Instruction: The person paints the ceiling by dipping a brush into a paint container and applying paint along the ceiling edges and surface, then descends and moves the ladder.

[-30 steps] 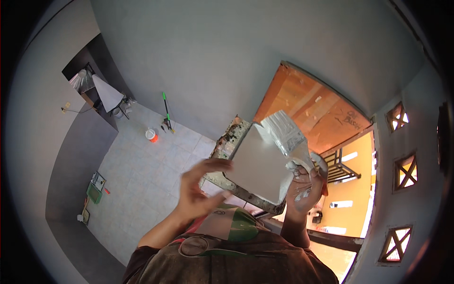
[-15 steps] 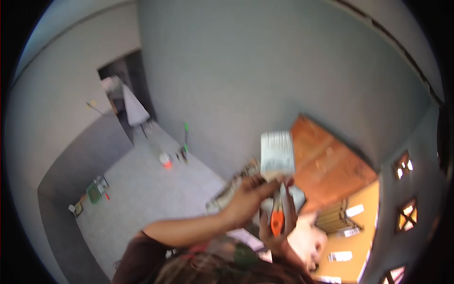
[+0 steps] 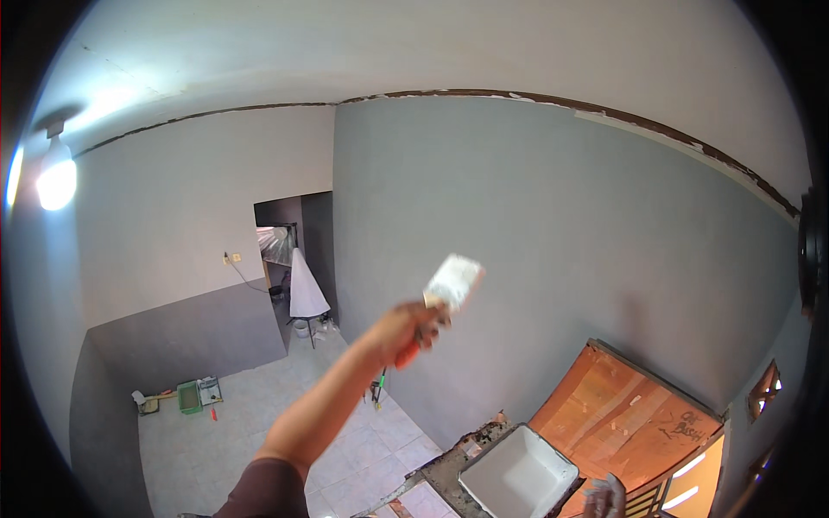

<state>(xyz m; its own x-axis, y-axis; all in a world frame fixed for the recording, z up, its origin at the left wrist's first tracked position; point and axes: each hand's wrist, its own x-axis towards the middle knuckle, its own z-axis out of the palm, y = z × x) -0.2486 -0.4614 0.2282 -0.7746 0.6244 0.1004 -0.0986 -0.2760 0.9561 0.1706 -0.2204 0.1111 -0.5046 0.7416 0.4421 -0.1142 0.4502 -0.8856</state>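
Note:
My left hand [image 3: 404, 335] is raised in front of the blue-grey wall and closed around a wide flat paintbrush. The brush [image 3: 455, 278] tilts up to the right, its bristles coated with pale paint; part of its orange handle shows below the fingers. A white rectangular paint tray [image 3: 566, 464] with light paint inside stands at the lower right. Beside its right corner is my right hand [image 3: 607, 498], partly cut off by the lower edge. Its fingers look smeared with paint and stretched upward, with nothing seen in them.
An orange-brown wooden panel [image 3: 622, 410] leans by the wall behind the tray. The tray rests on a rough ledge [image 3: 453, 464]. Far below on the tiled floor are a green tray [image 3: 189, 397] and other tools. A lit bulb [image 3: 57, 180] hangs at upper left.
The brush has passed from my right hand to my left, which has lifted it up and left. My right hand has dropped beside the tray. The view has tilted up toward the ceiling.

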